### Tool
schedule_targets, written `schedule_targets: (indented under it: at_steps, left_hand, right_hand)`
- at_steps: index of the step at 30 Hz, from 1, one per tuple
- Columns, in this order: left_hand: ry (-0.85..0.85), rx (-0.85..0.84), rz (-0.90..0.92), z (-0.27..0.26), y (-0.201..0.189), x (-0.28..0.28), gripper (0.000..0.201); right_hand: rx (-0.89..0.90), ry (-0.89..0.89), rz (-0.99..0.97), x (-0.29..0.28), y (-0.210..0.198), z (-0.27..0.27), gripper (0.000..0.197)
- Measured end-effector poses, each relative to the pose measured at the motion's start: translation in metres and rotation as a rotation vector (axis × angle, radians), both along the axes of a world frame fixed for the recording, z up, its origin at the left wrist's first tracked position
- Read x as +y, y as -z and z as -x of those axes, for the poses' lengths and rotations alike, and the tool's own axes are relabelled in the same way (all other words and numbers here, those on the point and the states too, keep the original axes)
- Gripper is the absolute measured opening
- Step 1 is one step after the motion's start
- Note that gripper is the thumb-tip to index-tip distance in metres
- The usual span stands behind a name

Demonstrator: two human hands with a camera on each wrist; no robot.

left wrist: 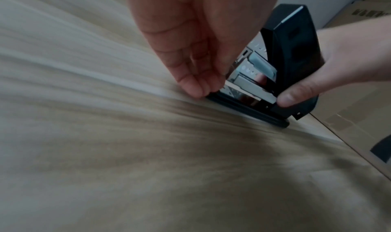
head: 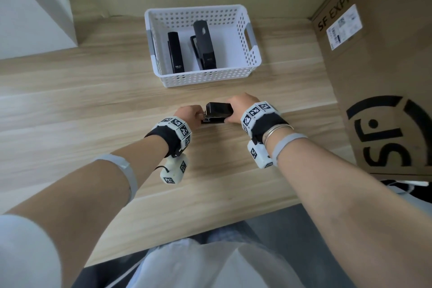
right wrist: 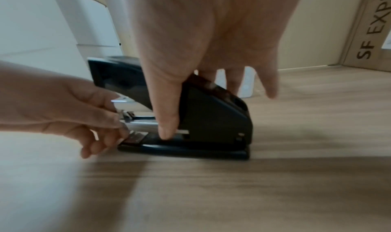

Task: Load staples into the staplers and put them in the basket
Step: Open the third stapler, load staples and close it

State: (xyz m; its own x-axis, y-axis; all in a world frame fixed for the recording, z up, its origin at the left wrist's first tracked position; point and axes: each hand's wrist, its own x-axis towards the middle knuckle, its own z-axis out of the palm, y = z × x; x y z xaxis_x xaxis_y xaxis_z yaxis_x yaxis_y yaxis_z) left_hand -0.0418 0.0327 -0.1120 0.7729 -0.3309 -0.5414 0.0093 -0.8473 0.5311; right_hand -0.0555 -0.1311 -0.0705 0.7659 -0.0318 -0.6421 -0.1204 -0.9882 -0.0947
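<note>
A black stapler [head: 218, 110] stands on the wooden table [head: 93, 100], its top cover lifted off the silver magazine [right wrist: 139, 120]. My right hand [head: 230, 112] grips its rear from above, thumb [right wrist: 167, 128] on the near side and the other fingers behind. At the front end my left hand [head: 197, 114] pinches a silver metal piece [right wrist: 136, 136] with its fingertips [left wrist: 198, 88]; I cannot tell whether it is a staple strip or the magazine tip. Behind stands a white perforated basket [head: 205, 77] holding two black staplers [head: 175, 54] [head: 204, 47].
A large cardboard box [head: 378, 77] marked SF EXPRESS stands on the table's right side, close to my right wrist. A white cabinet [head: 35, 7] rises at the far left. The table's near edge [head: 210, 227] runs just above my lap.
</note>
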Motion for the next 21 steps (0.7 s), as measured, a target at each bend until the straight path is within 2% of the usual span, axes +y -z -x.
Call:
schedule_targets:
  at_steps: [3,5,11,16,21]
  left_hand:
    - [-0.006,0.037,-0.023,-0.003,-0.005,-0.003,0.026]
    - [0.011,-0.001,-0.01,-0.007,-0.013,-0.005,0.026]
    - [-0.034,-0.284,0.029,-0.043,-0.058,-0.006,0.025]
    - [-0.085,-0.431,0.022,-0.1,-0.091,0.006,0.027]
    - [-0.163,-0.459,-0.15,-0.151,-0.085,0.027,0.025]
  right_hand:
    - [-0.091,-0.004,-0.131,0.007,-0.004,0.008,0.037]
    - [-0.126,0.032,-0.176,0.008,-0.009,0.01,0.042]
    - [-0.289,0.098,-0.294,0.003,-0.057,-0.019,0.051]
    - [-0.467,0.265,-0.263,-0.006,-0.086,-0.067,0.045]
    - [-0.526,0.456,-0.202,-0.011,-0.081,-0.12,0.038]
